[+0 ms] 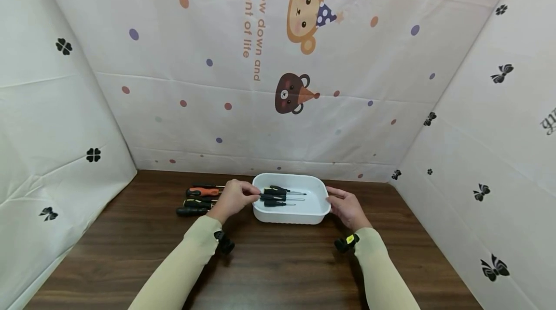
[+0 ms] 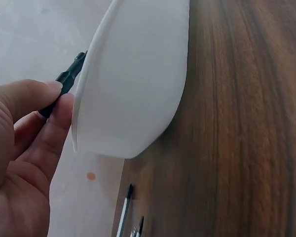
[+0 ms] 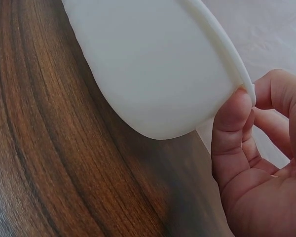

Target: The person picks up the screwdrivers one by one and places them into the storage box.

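Note:
A white plastic box (image 1: 288, 217) stands on the table in the head view. At its left rim my left hand (image 1: 234, 199) pinches the black handle of a screwdriver (image 2: 68, 81) between thumb and fingers, its shaft pointing right over the inside of the box. Other small dark-handled screwdrivers (image 1: 274, 204) lie inside the box. My right hand (image 1: 346, 207) holds the right end of the box, with thumb and forefinger pinching the rim (image 3: 244, 81) in the right wrist view.
Left of the box lie several larger screwdrivers, including an orange-handled one (image 1: 204, 191) and a black one (image 1: 188, 211), partly behind my left hand. The dark wood table (image 1: 286, 266) is bordered by patterned cloth walls (image 1: 217, 121).

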A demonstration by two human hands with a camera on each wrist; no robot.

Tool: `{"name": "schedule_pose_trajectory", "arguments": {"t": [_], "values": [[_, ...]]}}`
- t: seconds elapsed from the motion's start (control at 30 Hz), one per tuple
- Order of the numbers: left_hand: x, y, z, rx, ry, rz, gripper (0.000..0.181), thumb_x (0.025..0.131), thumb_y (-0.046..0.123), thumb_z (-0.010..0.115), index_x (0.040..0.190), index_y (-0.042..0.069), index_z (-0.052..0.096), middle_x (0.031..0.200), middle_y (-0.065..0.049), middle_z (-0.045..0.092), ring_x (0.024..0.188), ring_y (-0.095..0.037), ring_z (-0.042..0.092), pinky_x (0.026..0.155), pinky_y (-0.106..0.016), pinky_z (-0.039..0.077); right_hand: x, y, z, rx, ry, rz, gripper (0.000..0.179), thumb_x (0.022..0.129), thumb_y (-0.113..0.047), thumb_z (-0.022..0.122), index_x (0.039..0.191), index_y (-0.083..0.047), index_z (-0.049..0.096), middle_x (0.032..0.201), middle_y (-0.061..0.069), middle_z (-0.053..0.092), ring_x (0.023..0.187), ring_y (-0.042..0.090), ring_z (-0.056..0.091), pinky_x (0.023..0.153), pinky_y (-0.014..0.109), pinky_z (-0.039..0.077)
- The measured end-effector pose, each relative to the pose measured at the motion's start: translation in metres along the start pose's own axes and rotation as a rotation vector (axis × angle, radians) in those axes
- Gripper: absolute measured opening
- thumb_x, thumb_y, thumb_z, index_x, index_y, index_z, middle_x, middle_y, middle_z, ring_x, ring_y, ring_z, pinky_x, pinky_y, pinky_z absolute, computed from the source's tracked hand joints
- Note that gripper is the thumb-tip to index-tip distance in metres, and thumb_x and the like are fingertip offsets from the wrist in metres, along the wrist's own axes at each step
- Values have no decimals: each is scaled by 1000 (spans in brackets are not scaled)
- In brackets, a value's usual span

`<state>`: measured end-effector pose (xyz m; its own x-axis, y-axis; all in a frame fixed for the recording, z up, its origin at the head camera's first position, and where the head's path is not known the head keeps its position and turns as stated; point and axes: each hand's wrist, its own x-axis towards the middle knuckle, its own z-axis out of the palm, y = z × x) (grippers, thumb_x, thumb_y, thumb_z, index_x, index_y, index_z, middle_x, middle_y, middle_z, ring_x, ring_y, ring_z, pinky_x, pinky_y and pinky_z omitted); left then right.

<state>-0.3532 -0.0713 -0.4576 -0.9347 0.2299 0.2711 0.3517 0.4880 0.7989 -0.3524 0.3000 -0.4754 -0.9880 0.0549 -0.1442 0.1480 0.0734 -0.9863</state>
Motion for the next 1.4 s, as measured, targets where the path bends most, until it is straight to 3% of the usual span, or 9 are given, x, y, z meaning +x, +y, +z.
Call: {"name": "schedule_pose_trajectory", "arguments": {"t": [0.33, 0.5, 0.77, 0.9, 1.07, 1.2, 1.4], "values": [[15, 14, 18, 70, -93, 48, 5, 84, 8, 83, 89, 7, 83, 95, -4, 80, 90, -16, 72, 80, -33, 61, 0, 1, -1, -4, 2, 4, 49, 96, -5, 67, 144, -1, 57, 118, 9, 74, 69, 10, 64, 68, 24, 59], [21, 19, 25, 173, -128, 106, 3, 84, 8, 84, 87, 7, 83, 89, -2, 79, 86, -12, 71, 78, -30, 60, 2, 2, -2, -4, 4, 5, 50, 96, -5, 68, 144, -1, 57, 121, 10, 73, 70, 10, 64, 68, 23, 59], [27, 30, 35, 317, -214, 101, 4, 88, 9, 80, 85, 9, 83, 86, 0, 78, 77, -7, 63, 70, -26, 56, 1, 0, -1, 17, -5, 7, 50, 97, -6, 68, 146, -1, 55, 121, 10, 73, 69, 9, 63, 67, 23, 58], [29, 32, 41, 410, -246, 156, 6, 88, 7, 79, 84, 8, 83, 85, 2, 78, 73, -6, 61, 71, -26, 56, 1, 0, -2, 24, -11, 6, 51, 97, -6, 67, 146, -1, 54, 119, 9, 73, 69, 9, 63, 67, 23, 58], [28, 36, 45, 568, -268, 234, 8, 88, 6, 79, 82, 12, 82, 85, 3, 78, 80, -9, 67, 74, -26, 57, 1, 2, 0, 20, 4, 7, 49, 97, -4, 67, 144, -1, 57, 116, 8, 74, 67, 8, 63, 66, 22, 58], [27, 39, 46, 625, -292, 221, 13, 89, 3, 76, 86, 13, 84, 92, 3, 79, 88, -11, 69, 78, -28, 58, 1, 4, 0, 12, 7, 0, 48, 96, -3, 66, 144, 0, 57, 114, 7, 74, 67, 9, 63, 66, 23, 58], [27, 39, 48, 642, -316, 186, 22, 84, -5, 74, 83, 14, 83, 91, 4, 77, 84, -10, 66, 76, -30, 59, 0, 4, 1, 22, 2, -12, 49, 96, -1, 66, 144, 0, 56, 117, 12, 74, 67, 9, 64, 66, 23, 59]]}}
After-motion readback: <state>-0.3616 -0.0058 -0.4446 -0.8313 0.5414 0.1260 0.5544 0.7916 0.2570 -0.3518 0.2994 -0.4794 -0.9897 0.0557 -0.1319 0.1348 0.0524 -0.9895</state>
